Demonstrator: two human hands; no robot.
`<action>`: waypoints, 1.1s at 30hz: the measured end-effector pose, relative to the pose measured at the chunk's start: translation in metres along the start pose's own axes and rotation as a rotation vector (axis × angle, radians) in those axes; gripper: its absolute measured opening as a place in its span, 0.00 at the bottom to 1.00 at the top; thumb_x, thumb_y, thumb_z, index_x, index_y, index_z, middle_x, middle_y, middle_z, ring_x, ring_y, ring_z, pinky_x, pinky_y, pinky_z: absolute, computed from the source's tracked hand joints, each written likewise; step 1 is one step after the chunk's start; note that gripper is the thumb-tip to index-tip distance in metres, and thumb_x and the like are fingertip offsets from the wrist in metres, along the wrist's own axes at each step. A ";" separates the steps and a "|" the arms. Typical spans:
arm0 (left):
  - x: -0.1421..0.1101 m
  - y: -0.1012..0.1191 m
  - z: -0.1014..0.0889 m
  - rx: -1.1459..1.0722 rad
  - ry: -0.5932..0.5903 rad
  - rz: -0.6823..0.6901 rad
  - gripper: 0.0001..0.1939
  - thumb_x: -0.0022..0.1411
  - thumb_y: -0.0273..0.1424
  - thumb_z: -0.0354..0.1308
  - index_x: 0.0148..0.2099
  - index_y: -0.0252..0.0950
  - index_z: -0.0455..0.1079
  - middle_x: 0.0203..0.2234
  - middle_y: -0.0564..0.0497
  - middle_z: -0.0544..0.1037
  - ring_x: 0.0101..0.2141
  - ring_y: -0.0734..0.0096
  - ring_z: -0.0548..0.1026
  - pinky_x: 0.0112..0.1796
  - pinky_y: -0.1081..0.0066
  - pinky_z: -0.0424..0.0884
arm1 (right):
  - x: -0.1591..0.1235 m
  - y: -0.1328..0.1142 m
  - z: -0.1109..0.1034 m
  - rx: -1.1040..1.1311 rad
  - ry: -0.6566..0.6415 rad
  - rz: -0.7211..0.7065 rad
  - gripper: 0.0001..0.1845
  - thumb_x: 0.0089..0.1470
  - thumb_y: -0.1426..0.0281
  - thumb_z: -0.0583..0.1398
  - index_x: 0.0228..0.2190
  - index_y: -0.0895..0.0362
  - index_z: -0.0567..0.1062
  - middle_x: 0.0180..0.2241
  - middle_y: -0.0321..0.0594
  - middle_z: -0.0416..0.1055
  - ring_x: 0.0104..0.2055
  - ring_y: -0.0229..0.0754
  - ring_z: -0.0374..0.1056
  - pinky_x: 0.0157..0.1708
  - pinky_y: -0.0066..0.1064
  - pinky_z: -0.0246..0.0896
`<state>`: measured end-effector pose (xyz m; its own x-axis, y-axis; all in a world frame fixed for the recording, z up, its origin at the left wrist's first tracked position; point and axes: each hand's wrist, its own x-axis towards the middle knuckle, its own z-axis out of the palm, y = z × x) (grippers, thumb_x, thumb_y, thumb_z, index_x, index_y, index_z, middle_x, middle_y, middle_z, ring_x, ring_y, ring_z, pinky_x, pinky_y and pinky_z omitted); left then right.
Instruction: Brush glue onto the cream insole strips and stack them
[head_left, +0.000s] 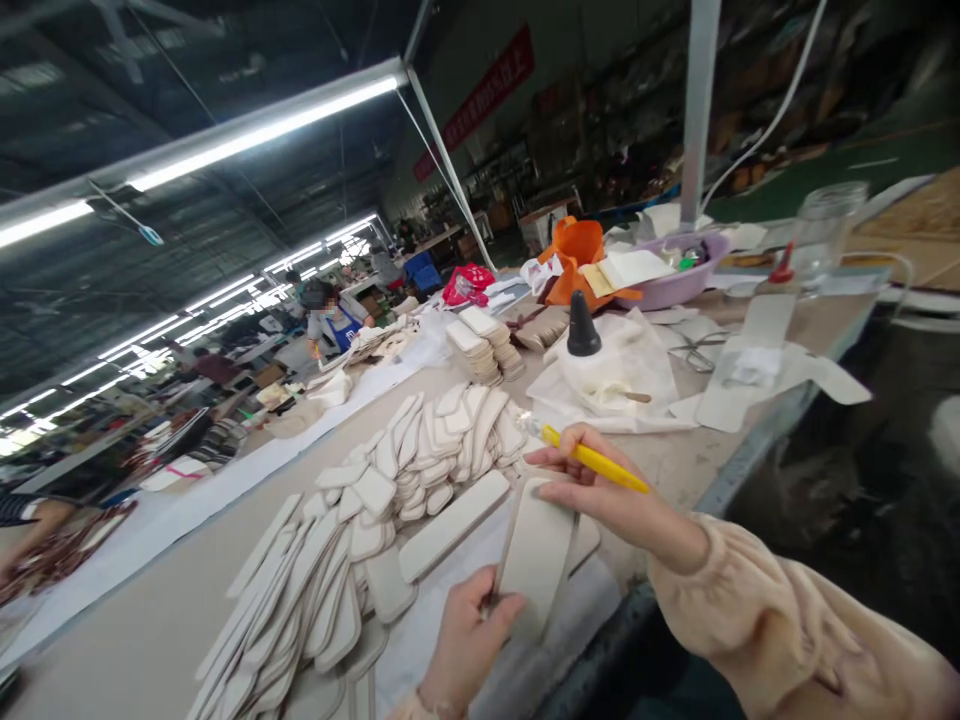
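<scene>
Between my two hands is a flat, pale, round-cornered panel (538, 550), tilted up off the table. My left hand (472, 630) pinches its lower left edge between thumb and fingers. At its upper end, my right hand (600, 485) touches the panel with the thumb and also grips a yellow-handled brush (600, 463), whose tip points up and left. Another pale panel (454, 525) lies flat just left of the held one. Overlapping heaps of similar panels (300, 590) spread over the table to the left.
Behind the heaps stand neat panel stacks (484, 345). A black cone-topped container (583, 330) rests on white sheeting, with scissors (697, 350) close by. Farther back are a purple basin (682, 275), an orange bag (577, 255) and a glass jar (825, 235). A co-worker (334, 315) is at the far left.
</scene>
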<state>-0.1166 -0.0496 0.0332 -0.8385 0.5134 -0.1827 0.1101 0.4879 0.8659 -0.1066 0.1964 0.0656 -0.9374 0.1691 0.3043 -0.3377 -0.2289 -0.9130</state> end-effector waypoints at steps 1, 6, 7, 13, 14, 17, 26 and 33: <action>0.004 0.003 0.011 -0.077 0.011 -0.033 0.16 0.56 0.42 0.58 0.37 0.33 0.75 0.28 0.49 0.78 0.29 0.67 0.72 0.31 0.71 0.67 | 0.003 -0.004 -0.005 0.000 0.005 -0.008 0.21 0.45 0.66 0.67 0.34 0.53 0.60 0.42 0.38 0.72 0.39 0.40 0.67 0.35 0.30 0.63; 0.010 0.004 0.070 -0.435 0.111 -0.147 0.22 0.48 0.46 0.64 0.36 0.32 0.76 0.24 0.49 0.77 0.26 0.68 0.71 0.28 0.72 0.65 | -0.002 -0.001 -0.032 -0.016 0.137 -0.034 0.20 0.44 0.66 0.67 0.32 0.53 0.60 0.24 0.27 0.59 0.25 0.33 0.56 0.23 0.24 0.52; 0.009 0.005 0.081 -0.491 0.107 -0.161 0.23 0.48 0.47 0.65 0.37 0.32 0.76 0.23 0.49 0.77 0.25 0.68 0.71 0.27 0.72 0.65 | -0.006 0.002 -0.037 -0.021 0.174 -0.038 0.20 0.44 0.66 0.67 0.32 0.53 0.60 0.23 0.27 0.56 0.24 0.33 0.54 0.22 0.23 0.50; 0.004 0.024 0.126 -0.502 0.123 -0.183 0.23 0.49 0.44 0.65 0.42 0.32 0.76 0.28 0.47 0.79 0.31 0.63 0.75 0.35 0.68 0.69 | -0.024 0.008 -0.064 -0.026 0.318 -0.016 0.19 0.45 0.67 0.66 0.30 0.54 0.59 0.22 0.26 0.53 0.23 0.32 0.51 0.22 0.24 0.49; 0.004 0.028 0.129 -0.482 0.122 -0.190 0.23 0.50 0.44 0.64 0.43 0.32 0.75 0.29 0.46 0.79 0.34 0.62 0.75 0.37 0.68 0.69 | -0.025 0.010 -0.068 -0.013 0.321 -0.005 0.19 0.44 0.67 0.66 0.30 0.53 0.59 0.21 0.26 0.52 0.22 0.32 0.51 0.22 0.24 0.48; 0.002 0.038 0.133 -0.432 0.089 -0.208 0.21 0.54 0.42 0.62 0.45 0.32 0.74 0.33 0.45 0.80 0.36 0.62 0.75 0.38 0.68 0.70 | -0.026 0.014 -0.079 0.022 0.313 0.007 0.20 0.44 0.67 0.66 0.31 0.53 0.59 0.21 0.25 0.52 0.22 0.32 0.50 0.22 0.24 0.47; -0.005 0.040 0.144 -0.922 -0.246 -0.340 0.26 0.59 0.47 0.55 0.46 0.28 0.73 0.35 0.39 0.80 0.36 0.54 0.79 0.36 0.60 0.75 | -0.025 0.014 -0.093 -0.050 0.389 -0.014 0.22 0.39 0.69 0.68 0.31 0.54 0.60 0.20 0.25 0.50 0.22 0.32 0.48 0.23 0.25 0.44; -0.020 0.029 0.147 -0.835 -0.330 -0.437 0.21 0.56 0.36 0.62 0.47 0.27 0.69 0.40 0.35 0.79 0.37 0.50 0.80 0.28 0.69 0.77 | -0.023 0.018 -0.096 -0.079 0.423 -0.026 0.20 0.42 0.68 0.67 0.31 0.54 0.60 0.20 0.26 0.50 0.22 0.32 0.48 0.23 0.26 0.44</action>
<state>-0.0186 0.0579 -0.0065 -0.5113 0.6396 -0.5740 -0.6893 0.0936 0.7184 -0.0831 0.2808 0.0161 -0.8060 0.5555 0.2044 -0.3375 -0.1477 -0.9297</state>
